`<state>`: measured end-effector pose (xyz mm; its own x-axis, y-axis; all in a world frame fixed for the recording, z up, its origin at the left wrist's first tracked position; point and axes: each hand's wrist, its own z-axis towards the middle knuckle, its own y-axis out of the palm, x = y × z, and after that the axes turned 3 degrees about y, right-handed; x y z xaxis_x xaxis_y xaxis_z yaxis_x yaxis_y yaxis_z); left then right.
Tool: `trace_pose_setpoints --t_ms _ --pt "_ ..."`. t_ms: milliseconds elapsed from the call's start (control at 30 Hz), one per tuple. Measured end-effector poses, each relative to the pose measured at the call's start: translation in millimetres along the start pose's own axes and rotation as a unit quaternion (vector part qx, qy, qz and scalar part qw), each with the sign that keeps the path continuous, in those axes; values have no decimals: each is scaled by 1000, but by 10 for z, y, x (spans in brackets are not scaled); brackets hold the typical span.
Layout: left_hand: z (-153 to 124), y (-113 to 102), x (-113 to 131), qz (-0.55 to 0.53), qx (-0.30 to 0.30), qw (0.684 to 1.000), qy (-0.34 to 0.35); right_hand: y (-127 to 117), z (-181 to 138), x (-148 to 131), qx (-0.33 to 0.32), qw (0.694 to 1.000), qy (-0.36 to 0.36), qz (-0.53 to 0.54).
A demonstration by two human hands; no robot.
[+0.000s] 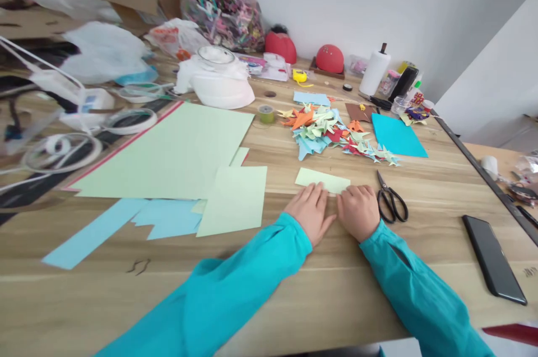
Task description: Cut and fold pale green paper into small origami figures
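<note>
A narrow rectangle of light green paper (323,179) lies on the wooden table, perhaps folded. My left hand (310,208) rests flat over its near left edge, fingers stretched out and thumb pointing right. At the paper's right end my right hand (358,210) is closed, with curled fingers pressed down on the corner; its fingertips are hidden. Black-handled scissors (390,200) lie just right of that hand, blades pointing away from me. Beyond the paper is a pile of folded paper cranes (323,128) in orange, green, blue and red.
Large light green sheets (168,155) and a smaller green sheet (235,200) lie left, over blue paper pieces (96,231). A turquoise sheet (397,134) is back right, a phone (494,259) at right. Tape (265,114), a white cap (222,85) and cables (63,152) stand farther off.
</note>
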<state>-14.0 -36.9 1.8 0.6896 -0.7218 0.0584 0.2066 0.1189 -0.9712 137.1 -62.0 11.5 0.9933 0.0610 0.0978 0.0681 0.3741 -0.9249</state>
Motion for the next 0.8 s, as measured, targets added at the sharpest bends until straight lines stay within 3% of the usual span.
trace_pose_setpoints --t_ms 167,367,800 --pt "8 122 -11 -32 30 999 -5 82 -61 30 40 998 -20 34" --pt "30 80 -37 -47 28 998 -13 100 -41 31 22 997 -39 69" --pt "0 31 -270 46 46 995 -81 100 -60 183 49 994 -7 101"
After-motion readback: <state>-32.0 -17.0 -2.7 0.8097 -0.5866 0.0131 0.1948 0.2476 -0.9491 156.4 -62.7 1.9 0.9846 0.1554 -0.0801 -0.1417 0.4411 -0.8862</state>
